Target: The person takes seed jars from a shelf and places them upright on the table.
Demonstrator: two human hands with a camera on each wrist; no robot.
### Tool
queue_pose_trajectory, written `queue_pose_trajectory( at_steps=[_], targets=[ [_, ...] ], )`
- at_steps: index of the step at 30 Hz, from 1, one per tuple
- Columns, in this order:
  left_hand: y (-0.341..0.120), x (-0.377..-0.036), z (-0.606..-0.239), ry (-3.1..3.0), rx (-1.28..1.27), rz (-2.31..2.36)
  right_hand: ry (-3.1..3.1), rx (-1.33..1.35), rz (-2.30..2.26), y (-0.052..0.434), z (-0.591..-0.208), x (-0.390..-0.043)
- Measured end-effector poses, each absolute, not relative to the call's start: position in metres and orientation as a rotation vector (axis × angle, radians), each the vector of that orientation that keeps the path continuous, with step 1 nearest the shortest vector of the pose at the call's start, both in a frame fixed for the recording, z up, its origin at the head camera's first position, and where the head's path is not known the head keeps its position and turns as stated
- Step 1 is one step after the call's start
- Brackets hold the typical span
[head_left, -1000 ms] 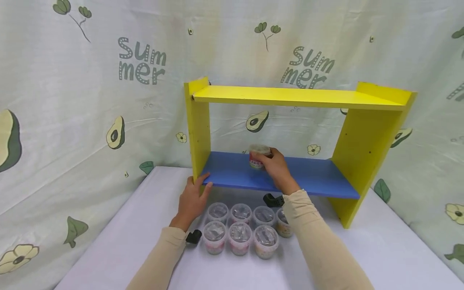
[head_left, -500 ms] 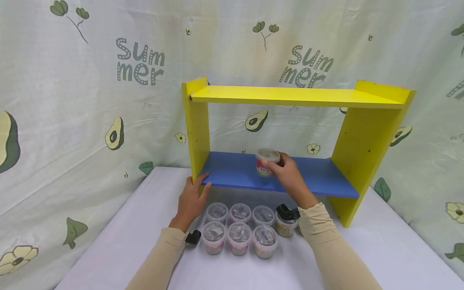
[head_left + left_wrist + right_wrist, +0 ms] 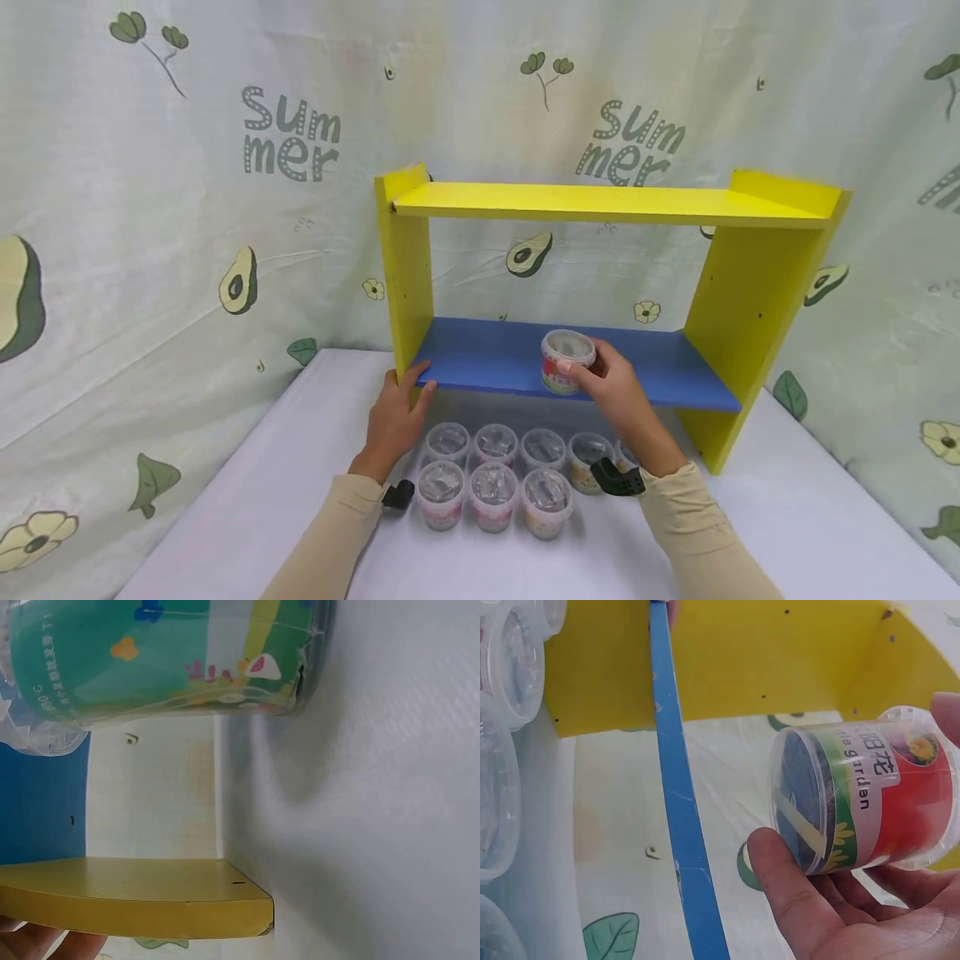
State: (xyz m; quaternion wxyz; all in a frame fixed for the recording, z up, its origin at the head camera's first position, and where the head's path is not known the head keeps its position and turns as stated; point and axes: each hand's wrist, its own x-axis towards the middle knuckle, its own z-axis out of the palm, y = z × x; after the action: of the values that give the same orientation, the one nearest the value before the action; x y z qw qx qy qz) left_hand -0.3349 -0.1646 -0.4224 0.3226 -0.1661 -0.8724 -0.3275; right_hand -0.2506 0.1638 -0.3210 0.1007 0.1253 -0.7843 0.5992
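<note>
My right hand (image 3: 626, 408) grips a clear plastic tub (image 3: 557, 377) round its side, thumb toward me. The tub is upright and overlaps the front edge of the blue shelf board (image 3: 480, 354) in the head view. Close up in the right wrist view, the tub (image 3: 911, 795) shows a red, white and green label reading "garden", and a dark base. At the unit's left front corner, my left hand (image 3: 393, 423) holds the yellow side panel (image 3: 408, 287), thumb at the blue board. The left wrist view shows only some fingertips (image 3: 79, 946) past that panel's edge.
Several lidded plastic tubs (image 3: 491, 487) stand in two rows on the white table (image 3: 255, 500), in front of the shelf unit. A yellow top board (image 3: 600, 202) spans above the blue one. A printed cloth (image 3: 187, 250) hangs behind.
My right hand has brought the tub from over the blue board toward me, down and to the right. My left hand stays on the side panel.
</note>
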Motion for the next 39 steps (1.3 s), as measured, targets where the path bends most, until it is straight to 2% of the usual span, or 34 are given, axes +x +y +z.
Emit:
queue_pose_trajectory(
  at_steps=[13, 33, 39],
  targets=[
    [-0.163, -0.336, -0.426, -2.252, -0.423, -0.857, -2.307, 0.479, 1.736, 0.175, -0.326, -0.233],
    [-0.16, -0.335, -0.422, -2.267, -0.421, -0.852, -2.425, 0.458, 1.665, 0.2, -0.349, -0.202],
    [-0.161, -0.332, -0.421, -2.278, -0.418, -0.847, -2.496, 0.443, 1.789, 0.211, -0.36, -0.196]
  ],
)
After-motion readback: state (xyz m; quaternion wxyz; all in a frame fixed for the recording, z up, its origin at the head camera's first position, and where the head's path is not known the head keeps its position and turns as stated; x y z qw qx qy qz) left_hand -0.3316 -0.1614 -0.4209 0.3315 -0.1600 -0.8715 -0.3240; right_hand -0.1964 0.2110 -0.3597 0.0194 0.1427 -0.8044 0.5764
